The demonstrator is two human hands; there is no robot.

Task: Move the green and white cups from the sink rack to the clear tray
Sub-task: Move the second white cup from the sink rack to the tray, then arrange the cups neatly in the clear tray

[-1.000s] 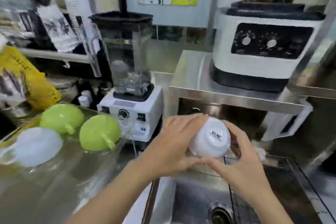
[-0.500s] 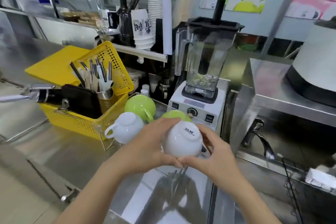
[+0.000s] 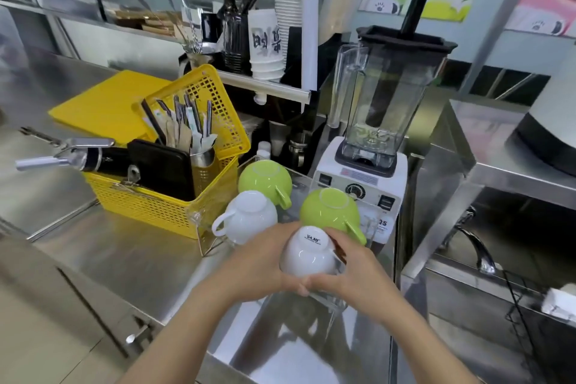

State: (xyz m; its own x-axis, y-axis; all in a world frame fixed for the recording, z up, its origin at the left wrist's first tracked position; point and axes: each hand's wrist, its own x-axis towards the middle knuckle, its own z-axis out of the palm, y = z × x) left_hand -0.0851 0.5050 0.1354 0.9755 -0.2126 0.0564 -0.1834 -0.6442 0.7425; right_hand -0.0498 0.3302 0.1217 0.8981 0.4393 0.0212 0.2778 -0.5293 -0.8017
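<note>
Both hands are holding one white cup [image 3: 308, 254] upside down over the near end of the clear tray [image 3: 324, 299]. The left hand [image 3: 258, 265] is cupping the cup's left side, fingers curled round the wall. The right hand [image 3: 358, 271] is wrapping the right side, its fingers covering the handle, and the two thumbs are meeting below the rim. Whether the rim is touching the tray is not clear. The cup's base is facing the camera and bearing small dark lettering.

Three more cups are sitting inverted in the tray: a second white cup [image 3: 246, 217] at the left with its handle pointing left, a green cup [image 3: 265, 178] behind it, and another green cup [image 3: 330, 210] just behind the held one, handle toward the right. A yellow basket [image 3: 162, 203] of utensils is standing just left of the tray, and a blender [image 3: 371, 121] is standing behind it. The sink rack [image 3: 530, 305] is lying at the right edge, well apart from the hands.
</note>
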